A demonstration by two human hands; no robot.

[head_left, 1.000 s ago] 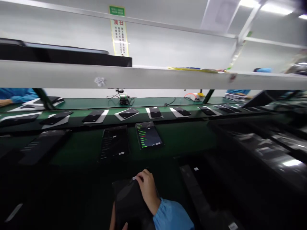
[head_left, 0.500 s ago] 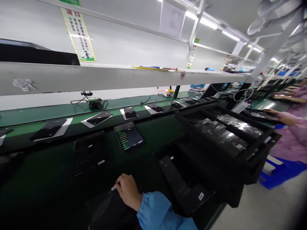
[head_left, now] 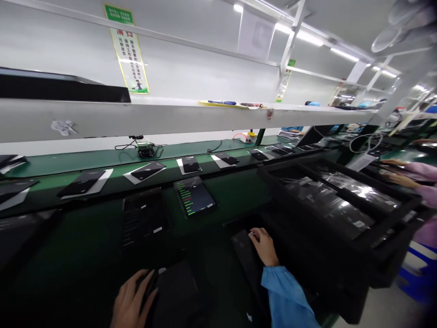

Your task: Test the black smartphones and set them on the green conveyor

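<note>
Left hand (head_left: 131,300), lower left of frame, rests fingers spread on a dark tablet (head_left: 174,291); right hand (head_left: 264,243), centre bottom, fingers curled on the top tablet of the stack (head_left: 247,255); we grip by the edges, keep off the screen, lift flat.

Bright overhead tubes, dim bench, warped edges

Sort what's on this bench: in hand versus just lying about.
In hand:
left hand on dark tablet
right hand on black slab

Lying about:
lit tablet
phones on belt
black tray
</note>
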